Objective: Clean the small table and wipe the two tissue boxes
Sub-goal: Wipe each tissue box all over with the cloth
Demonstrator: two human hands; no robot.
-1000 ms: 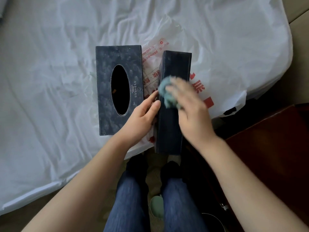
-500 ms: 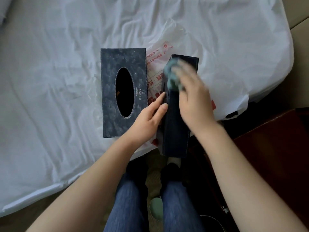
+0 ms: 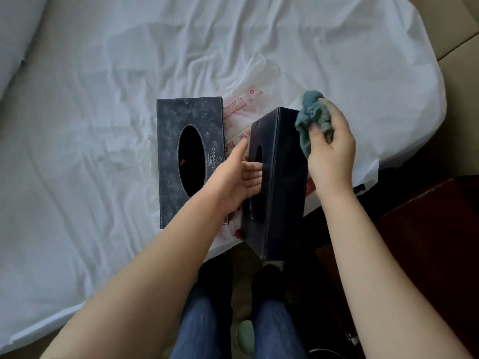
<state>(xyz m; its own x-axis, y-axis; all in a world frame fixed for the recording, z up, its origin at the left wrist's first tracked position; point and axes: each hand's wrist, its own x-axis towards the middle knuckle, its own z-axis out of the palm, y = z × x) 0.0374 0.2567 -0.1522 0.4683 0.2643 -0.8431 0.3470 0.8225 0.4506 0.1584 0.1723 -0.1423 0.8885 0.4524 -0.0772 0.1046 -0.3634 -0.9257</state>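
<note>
Two dark tissue boxes lie on a white bed. The left tissue box (image 3: pixel 171 141) lies flat with its oval slot facing up. The right tissue box (image 3: pixel 285 182) stands on its long side, its slot turned to the left. My left hand (image 3: pixel 234 174) holds this box, fingers pushed into the slot and thumb up along its face. My right hand (image 3: pixel 330 151) grips a crumpled teal cloth (image 3: pixel 312 117) at the box's far right corner, just off its upper side.
A white plastic bag with red print (image 3: pixel 241 110) lies under the boxes on the white sheet (image 3: pixel 103 99). A dark red-brown table (image 3: pixel 427 229) stands at the right. My legs in jeans (image 3: pixel 207 327) are below, near the bed's edge.
The right box tipped further, showing its slot side. My left fingers went into the slot. My right hand slid the cloth along the box and off its far right corner.
</note>
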